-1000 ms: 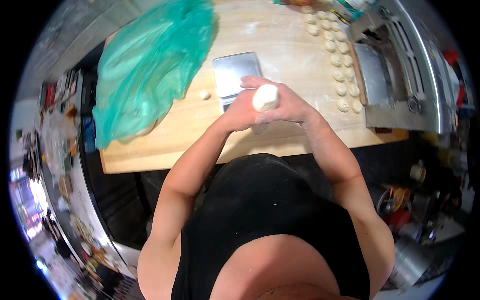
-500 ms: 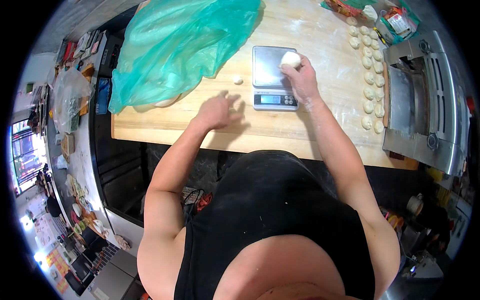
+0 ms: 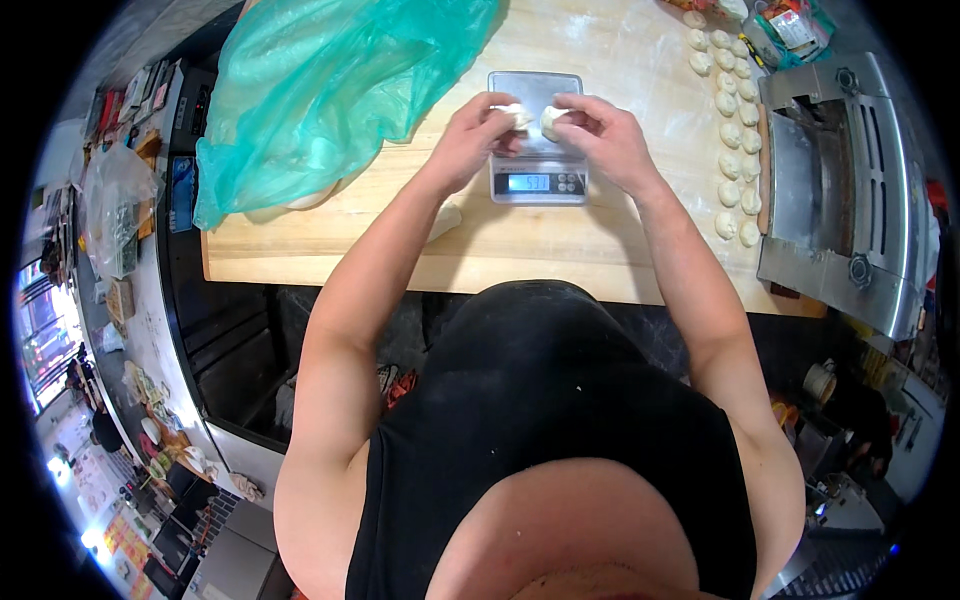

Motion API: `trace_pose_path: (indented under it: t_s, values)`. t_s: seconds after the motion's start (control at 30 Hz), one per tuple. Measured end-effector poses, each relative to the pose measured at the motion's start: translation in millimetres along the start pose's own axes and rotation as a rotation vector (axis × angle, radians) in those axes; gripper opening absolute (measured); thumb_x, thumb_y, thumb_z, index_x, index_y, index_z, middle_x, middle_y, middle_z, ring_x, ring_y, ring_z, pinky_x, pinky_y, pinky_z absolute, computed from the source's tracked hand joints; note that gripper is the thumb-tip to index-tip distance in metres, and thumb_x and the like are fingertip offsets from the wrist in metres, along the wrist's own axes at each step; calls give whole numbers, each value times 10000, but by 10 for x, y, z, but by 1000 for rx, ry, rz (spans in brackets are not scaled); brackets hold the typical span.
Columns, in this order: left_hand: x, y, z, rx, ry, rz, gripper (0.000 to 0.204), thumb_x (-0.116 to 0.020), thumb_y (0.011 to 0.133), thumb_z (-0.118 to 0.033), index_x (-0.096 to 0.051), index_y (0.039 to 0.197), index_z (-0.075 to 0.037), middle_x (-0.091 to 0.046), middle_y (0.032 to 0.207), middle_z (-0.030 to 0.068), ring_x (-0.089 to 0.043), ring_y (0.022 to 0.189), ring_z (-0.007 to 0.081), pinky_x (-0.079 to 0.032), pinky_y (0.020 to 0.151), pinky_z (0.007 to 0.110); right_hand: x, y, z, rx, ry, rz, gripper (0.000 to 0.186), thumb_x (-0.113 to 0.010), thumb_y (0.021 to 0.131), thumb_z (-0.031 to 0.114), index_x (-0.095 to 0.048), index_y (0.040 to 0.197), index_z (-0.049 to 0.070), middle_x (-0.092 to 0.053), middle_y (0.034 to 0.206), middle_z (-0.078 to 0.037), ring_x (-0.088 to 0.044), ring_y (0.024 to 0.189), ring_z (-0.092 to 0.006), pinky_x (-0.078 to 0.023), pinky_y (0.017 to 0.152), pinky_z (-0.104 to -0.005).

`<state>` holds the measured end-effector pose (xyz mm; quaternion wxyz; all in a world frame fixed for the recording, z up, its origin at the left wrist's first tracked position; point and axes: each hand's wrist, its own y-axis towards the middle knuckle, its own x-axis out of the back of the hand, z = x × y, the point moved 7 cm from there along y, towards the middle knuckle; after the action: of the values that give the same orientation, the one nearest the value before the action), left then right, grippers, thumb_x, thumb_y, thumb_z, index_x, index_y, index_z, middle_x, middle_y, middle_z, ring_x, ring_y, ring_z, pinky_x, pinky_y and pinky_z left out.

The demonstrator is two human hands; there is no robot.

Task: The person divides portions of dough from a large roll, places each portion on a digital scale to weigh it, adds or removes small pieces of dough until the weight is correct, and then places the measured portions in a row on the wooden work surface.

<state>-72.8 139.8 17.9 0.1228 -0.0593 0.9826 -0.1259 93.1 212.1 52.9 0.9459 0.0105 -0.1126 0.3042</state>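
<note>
A digital kitchen scale (image 3: 538,186) with a metal plate and lit display stands on the floured wooden table in front of me. Over its plate, my left hand (image 3: 474,140) has its fingers closed around a small piece of white dough (image 3: 519,115). Close beside it, my right hand (image 3: 606,141) grips a rounded lump of dough (image 3: 550,122) between thumb and fingers. Whether that lump rests on the plate I cannot tell. Another piece of dough (image 3: 446,219) lies on the wood beside my left forearm, which partly hides it.
Green plastic sheeting (image 3: 310,110) covers the table's left side, with pale dough (image 3: 312,198) showing under its edge. At the right stand rows of dough balls (image 3: 730,137), then a rolling pin (image 3: 765,170) and a metal machine (image 3: 840,180). The wooden table (image 3: 330,255) ends near my body.
My left hand has moved right and up to the scale and now holds dough. The right hand's lump has come lower over the plate. The display has gone from zero to a reading.
</note>
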Motion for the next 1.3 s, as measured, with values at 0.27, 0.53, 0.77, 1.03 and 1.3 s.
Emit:
trace_pose_path:
  t_s: [0.27,0.53,0.77,1.03,1.3]
  values:
    - [-453,135,-190,52,100,194,303,-571,952,-328,-548,1029,-36,-600,814,59,-538,664,109,-452,608,241,16,36,186,14,5,26,182,-653,868,78,-691,1029,3,-697,866,-53,-646,791,-111,-520,732,-249]
    - [-459,348,-109,103,-122,57,218,-586,919,-243,-566,957,-29,-598,812,54,-546,663,120,-461,615,256,224,174,34,75,-75,-45,227,-690,839,118,-693,1033,0,-695,944,-90,-653,821,-143,-522,750,-281]
    - [-201,530,121,-38,761,-26,560,-690,750,-369,-570,1226,-100,-635,735,104,-654,664,204,-529,632,335,159,319,-403,-179,-408,87,296,-694,792,142,-685,1041,-17,-690,929,-183,-671,832,-272,-524,756,-336]
    - [-572,493,123,-126,1251,-5,487,-654,793,-467,-574,1108,-104,-671,845,177,-662,812,353,-518,690,461,146,349,-450,-166,-496,145,309,-666,784,207,-696,1040,37,-678,956,-222,-664,890,-335,-515,794,-395]
    - [-593,428,282,-146,1325,-16,407,-639,825,-368,-533,1074,-64,-662,897,196,-656,812,370,-523,671,466,70,374,-581,-277,-112,347,282,-701,769,115,-687,1014,-25,-696,931,-178,-672,848,-250,-533,760,-325]
